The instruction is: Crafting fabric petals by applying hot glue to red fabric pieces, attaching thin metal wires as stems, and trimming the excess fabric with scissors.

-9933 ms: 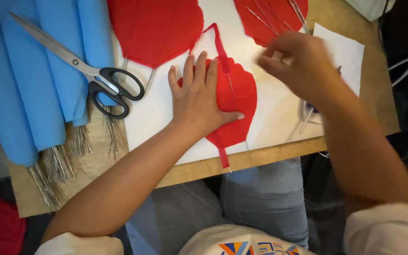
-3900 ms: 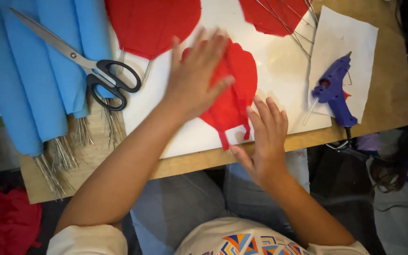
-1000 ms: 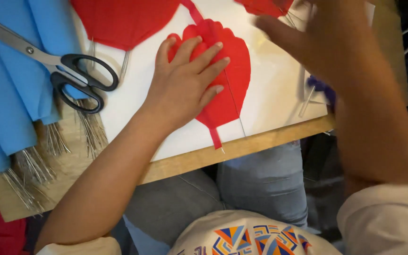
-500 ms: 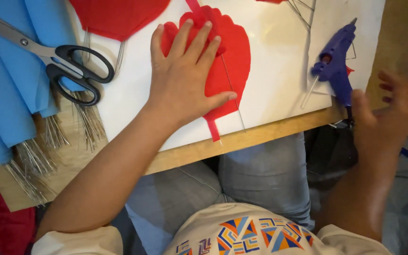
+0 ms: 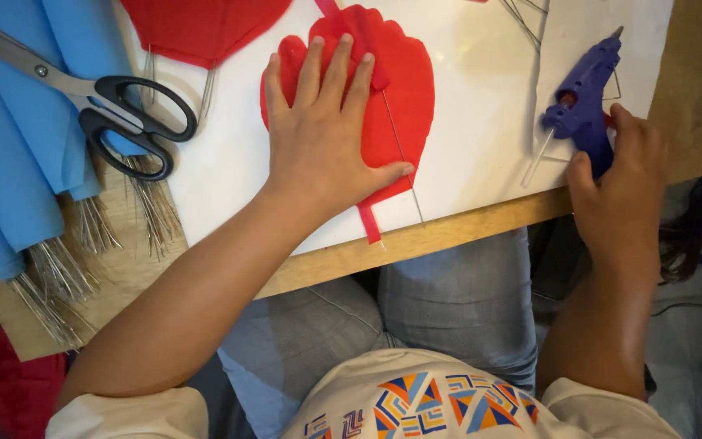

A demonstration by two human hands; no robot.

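Head view: left hand [image 5: 327, 142] lies flat, fingers spread, palm pressing a red petal-shaped paper piece [image 5: 400, 97] on the white sheet [image 5: 481, 122]. A thin wire [image 5: 404, 158] runs down the petal beside the thumb. Right of the petal, right hand [image 5: 619, 191] closes its fingers around the handle of the purple glue gun [image 5: 582, 102]. Black-handled scissors [image 5: 123, 110] rest left of the petal, on blue paper rolls [image 5: 18, 154].
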